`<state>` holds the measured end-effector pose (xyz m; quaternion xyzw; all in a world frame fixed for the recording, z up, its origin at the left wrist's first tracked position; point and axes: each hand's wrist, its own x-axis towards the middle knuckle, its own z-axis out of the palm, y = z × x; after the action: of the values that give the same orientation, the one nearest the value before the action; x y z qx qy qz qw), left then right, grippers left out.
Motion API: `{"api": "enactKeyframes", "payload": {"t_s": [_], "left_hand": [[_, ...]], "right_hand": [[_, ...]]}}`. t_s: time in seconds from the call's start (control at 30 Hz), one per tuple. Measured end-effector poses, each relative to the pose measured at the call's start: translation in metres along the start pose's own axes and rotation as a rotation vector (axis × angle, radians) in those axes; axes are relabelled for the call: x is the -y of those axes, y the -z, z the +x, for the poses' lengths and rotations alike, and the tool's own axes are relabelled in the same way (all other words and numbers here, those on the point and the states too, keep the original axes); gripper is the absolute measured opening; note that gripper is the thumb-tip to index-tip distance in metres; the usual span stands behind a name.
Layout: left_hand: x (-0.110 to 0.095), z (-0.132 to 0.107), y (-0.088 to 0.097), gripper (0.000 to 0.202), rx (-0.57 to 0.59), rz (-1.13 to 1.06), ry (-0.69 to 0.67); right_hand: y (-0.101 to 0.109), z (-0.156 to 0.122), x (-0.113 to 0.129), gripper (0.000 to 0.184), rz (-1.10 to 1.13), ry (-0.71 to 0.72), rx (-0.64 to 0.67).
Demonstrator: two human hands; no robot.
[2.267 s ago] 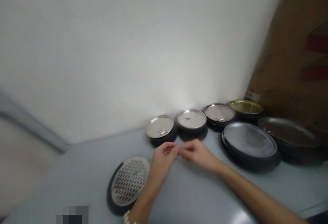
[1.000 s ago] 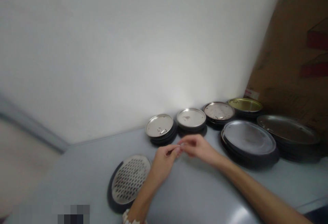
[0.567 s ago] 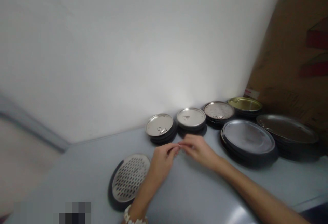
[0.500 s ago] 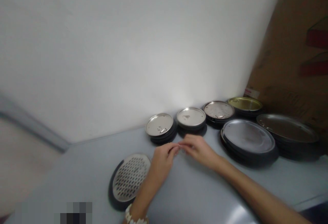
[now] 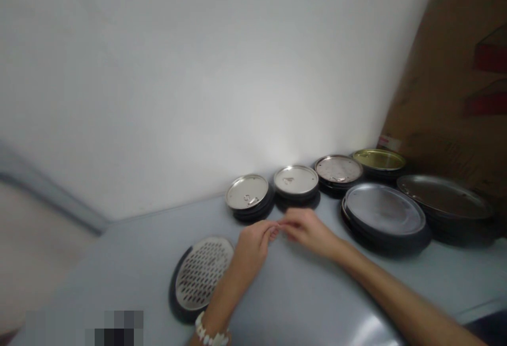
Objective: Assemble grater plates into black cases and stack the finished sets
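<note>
My left hand and my right hand meet fingertip to fingertip above the grey table. Both are closed in a pinch; whatever lies between the fingertips, if anything, is too small to make out. A disc with a perforated metal face and dark rim lies beside my left forearm, which partly covers it. Just beyond my hands stand two round stacks with silvery ring-pull lids on top, a left lid and a right lid.
Farther right are another silvery lid, a gold lid, a large grey metal disc and a dark round disc, all on dark bases. A white wall rises behind the grey table. A cardboard box stands at right.
Almost nothing differs. My hands keep the same fingertip pinch, and the view has shifted very slightly.
</note>
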<state>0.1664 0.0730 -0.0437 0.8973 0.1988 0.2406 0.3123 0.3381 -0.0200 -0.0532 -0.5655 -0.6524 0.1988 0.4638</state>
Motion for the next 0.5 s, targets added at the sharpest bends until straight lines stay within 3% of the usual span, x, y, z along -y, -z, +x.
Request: {"api": "enactKeyframes", "payload": {"t_s": [0.2,0.3,0.5], "left_hand": [[-0.001,-0.001,0.001,0.029,0.033,0.093,-0.060],[-0.004,-0.001,0.000,0.029,-0.003,0.102,-0.049],[-0.006,-0.001,-0.003,0.028,-0.078,0.178,-0.041]], "right_hand": [[0.002,0.001,0.005,0.029,0.133,-0.100,0.050],[0.005,0.003,0.006,0.027,0.258,-0.189,0.037],[0.010,0.008,0.005,0.030,0.424,-0.272,-0.234]]}}
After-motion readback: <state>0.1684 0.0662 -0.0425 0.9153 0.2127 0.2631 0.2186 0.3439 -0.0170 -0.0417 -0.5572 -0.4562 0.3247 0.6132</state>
